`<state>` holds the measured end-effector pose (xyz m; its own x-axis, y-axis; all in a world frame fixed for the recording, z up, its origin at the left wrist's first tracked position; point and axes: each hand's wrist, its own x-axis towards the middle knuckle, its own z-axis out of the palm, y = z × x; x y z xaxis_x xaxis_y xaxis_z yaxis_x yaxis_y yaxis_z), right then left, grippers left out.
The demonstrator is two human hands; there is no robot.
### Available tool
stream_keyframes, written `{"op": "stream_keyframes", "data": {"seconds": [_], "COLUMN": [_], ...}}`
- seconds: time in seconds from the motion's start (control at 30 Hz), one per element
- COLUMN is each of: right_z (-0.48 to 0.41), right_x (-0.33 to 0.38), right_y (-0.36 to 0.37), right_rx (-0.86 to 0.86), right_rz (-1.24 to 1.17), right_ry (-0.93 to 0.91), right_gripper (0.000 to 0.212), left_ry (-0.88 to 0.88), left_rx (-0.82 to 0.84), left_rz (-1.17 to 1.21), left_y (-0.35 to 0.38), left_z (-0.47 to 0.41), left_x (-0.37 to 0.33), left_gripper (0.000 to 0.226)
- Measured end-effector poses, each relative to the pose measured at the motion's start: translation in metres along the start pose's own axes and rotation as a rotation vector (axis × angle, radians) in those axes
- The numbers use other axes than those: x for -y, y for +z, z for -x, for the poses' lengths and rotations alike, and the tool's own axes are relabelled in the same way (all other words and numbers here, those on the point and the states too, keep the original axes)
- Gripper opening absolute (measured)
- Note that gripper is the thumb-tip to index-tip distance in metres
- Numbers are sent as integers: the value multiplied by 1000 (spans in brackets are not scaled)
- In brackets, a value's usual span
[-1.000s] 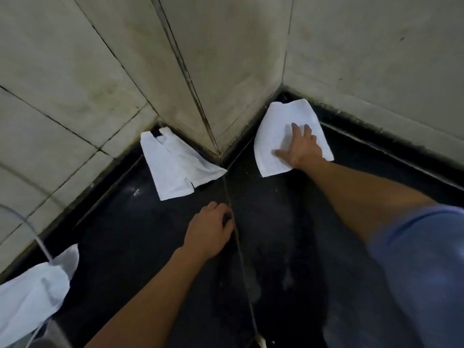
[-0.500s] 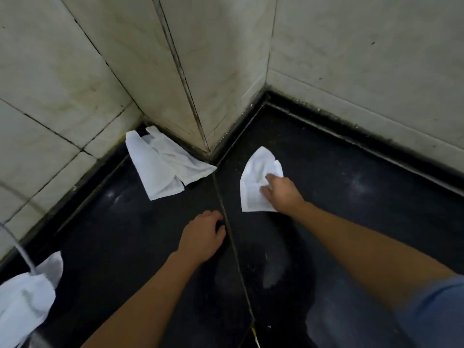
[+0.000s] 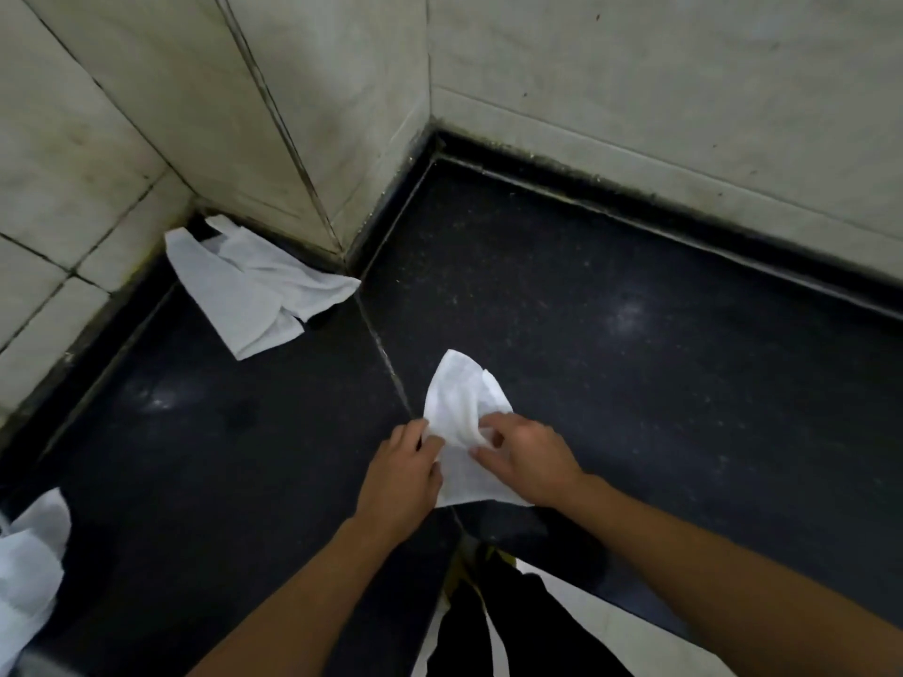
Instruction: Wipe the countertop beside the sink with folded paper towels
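A white paper towel [image 3: 457, 403] stands crumpled just above the black speckled countertop [image 3: 635, 334], near its front edge. My right hand [image 3: 527, 459] pinches the towel's right side with curled fingers. My left hand [image 3: 403, 473] grips its left edge with thumb and fingers. A second, used paper towel [image 3: 254, 295] lies flat and rumpled in the left corner against the wall.
Pale tiled walls [image 3: 317, 114] form a jutting corner behind the counter, with a dark grimy seam along their base. More white paper [image 3: 29, 569] sits at the lower left edge. A joint line [image 3: 386, 364] runs across the counter. Dark trousers and pale floor show below.
My right hand has dragged the towel from the far corner back toward the front edge and bunched it up. My left hand has left the counter and taken hold of the towel.
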<state>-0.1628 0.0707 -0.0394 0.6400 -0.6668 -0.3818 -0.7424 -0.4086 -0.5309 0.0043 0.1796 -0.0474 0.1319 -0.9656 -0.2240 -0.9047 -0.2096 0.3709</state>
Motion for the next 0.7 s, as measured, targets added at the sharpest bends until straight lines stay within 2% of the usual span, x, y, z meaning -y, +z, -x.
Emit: {"op": "stream_keyframes", "data": {"seconds": [0.1, 0.2, 0.3, 0.43, 0.5, 0.6, 0.7], "right_z": [-19, -46, -63, -63, -59, -48, -20], "right_x": [-11, -15, -13, -50, -72, -81, -69], "right_y": [-21, -28, -25, -50, -62, -70, -70], "right_rx": [-161, -103, -64, -221, -230, -203, -196], "right_rz": [33, 103, 139, 120, 157, 209, 237], "right_ry": [124, 223, 191, 299, 340, 263, 55], "right_gripper": [36, 41, 30, 19, 16, 20, 21], "left_ry": [0, 18, -7, -66, -84, -105, -35], "left_rx": [-19, 58, 119, 170, 187, 171, 63], "left_rz": [-69, -156, -211, -254, -260, -238, -182], "left_y": [-2, -3, 1, 2, 2, 2, -1], "left_z": [-11, -19, -17, -9, -8, -8, -2], "left_x": [-4, -7, -9, -10, -10, -13, -23], "left_gripper": [33, 41, 44, 49, 50, 48, 41]}}
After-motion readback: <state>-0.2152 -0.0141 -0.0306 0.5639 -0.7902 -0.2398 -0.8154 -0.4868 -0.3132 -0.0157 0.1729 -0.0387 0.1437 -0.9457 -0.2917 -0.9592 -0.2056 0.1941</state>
